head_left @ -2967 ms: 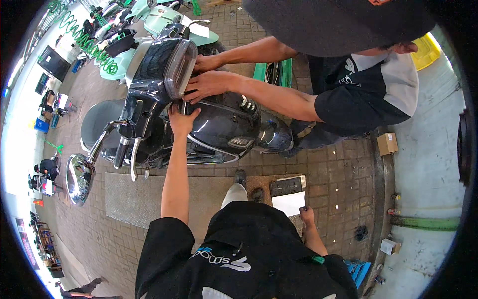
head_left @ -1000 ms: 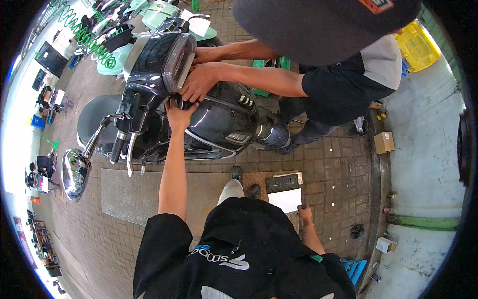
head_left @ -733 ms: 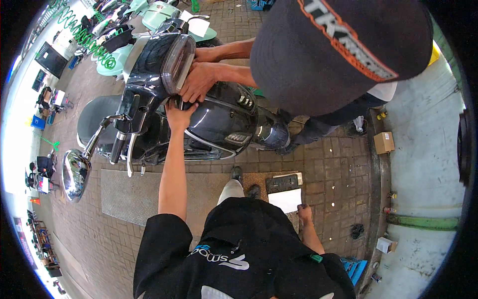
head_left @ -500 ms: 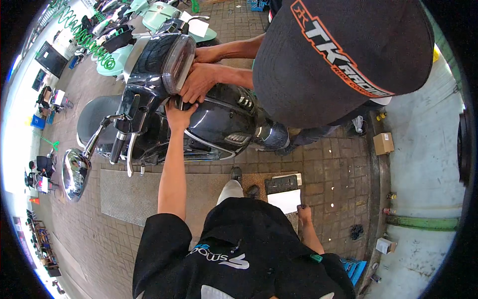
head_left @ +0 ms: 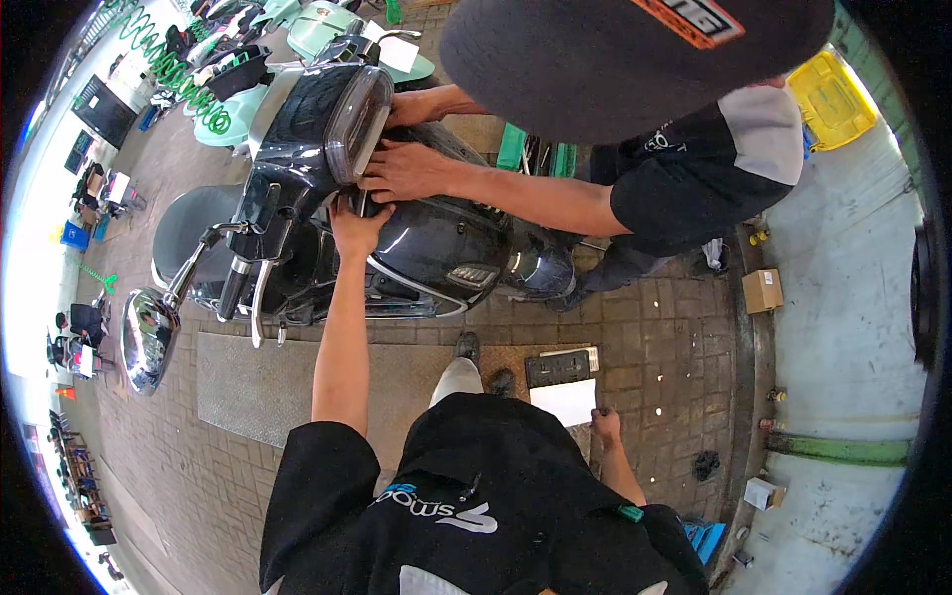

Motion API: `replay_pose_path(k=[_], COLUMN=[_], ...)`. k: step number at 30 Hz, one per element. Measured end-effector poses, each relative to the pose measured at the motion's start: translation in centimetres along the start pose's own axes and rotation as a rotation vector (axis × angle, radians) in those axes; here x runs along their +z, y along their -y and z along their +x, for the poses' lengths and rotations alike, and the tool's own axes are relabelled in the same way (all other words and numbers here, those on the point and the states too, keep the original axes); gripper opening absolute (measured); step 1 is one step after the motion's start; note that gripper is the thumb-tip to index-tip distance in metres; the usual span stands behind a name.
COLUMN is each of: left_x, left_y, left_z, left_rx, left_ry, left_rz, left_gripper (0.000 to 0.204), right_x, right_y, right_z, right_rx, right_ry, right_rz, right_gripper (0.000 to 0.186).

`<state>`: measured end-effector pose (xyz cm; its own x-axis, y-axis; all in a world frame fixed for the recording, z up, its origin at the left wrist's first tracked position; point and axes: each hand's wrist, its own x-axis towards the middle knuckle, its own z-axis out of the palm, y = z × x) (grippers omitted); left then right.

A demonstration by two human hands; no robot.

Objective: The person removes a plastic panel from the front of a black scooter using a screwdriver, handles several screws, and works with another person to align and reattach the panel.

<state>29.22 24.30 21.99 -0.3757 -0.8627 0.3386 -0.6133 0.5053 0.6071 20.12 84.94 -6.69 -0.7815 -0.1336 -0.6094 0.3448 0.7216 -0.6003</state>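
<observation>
A black scooter [head_left: 416, 248] stands across the upper middle, with a rectangular headlight unit [head_left: 359, 124] at its front. My left hand [head_left: 355, 232] is at the lower edge of that unit, its fingers curled into the gap above the front panel and partly hidden, the thumb spread to the right. Close above it, a co-worker's hand [head_left: 405, 173] rests at the same gap, and the co-worker's other hand [head_left: 412, 107] reaches behind the unit. Low on the right, my right hand [head_left: 607, 426] is closed at the edge of a white sheet of paper [head_left: 563, 402].
A dark flat case [head_left: 557, 370] lies beside the paper. The chrome mirror [head_left: 149, 340] juts out left of my forearm. The co-worker in a dark cap [head_left: 635, 74] leans over from the right. A cardboard box [head_left: 763, 291] stands by the wall; pale green scooters [head_left: 319, 30] fill the back left.
The co-worker's head has moved up and back, baring an arm and shoulder and a yellow lid-like object behind. The co-worker's nearer hand has shifted slightly. My own hands have hardly moved.
</observation>
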Motion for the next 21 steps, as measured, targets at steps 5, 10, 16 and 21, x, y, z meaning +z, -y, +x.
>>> replay_pose_path(k=[5,10,16,21], left_x=[-0.3,0.3,1.2,0.4], left_y=[0.2,0.6,2.8,2.0], left_z=[-0.3,-0.2,0.4,0.2], left_rx=[0.016,0.024,0.11,0.033], left_ry=[-0.012,-0.04,-0.06,-0.022], left_rz=[0.032,0.024,0.093,0.036], left_gripper=[0.087,0.089,0.074,0.088], right_x=[0.2,0.3,0.3,0.7], right_y=[1.0,0.5,1.5,0.6], right_z=[-0.2,-0.2,-0.4,0.1], right_rx=[0.031,0.009,0.079,0.014], right_ry=[0.013,-0.013,0.031,0.023], right_rz=[-0.015,-0.034,-0.02,0.006], right_gripper=[0.023,0.022,0.026,0.024])
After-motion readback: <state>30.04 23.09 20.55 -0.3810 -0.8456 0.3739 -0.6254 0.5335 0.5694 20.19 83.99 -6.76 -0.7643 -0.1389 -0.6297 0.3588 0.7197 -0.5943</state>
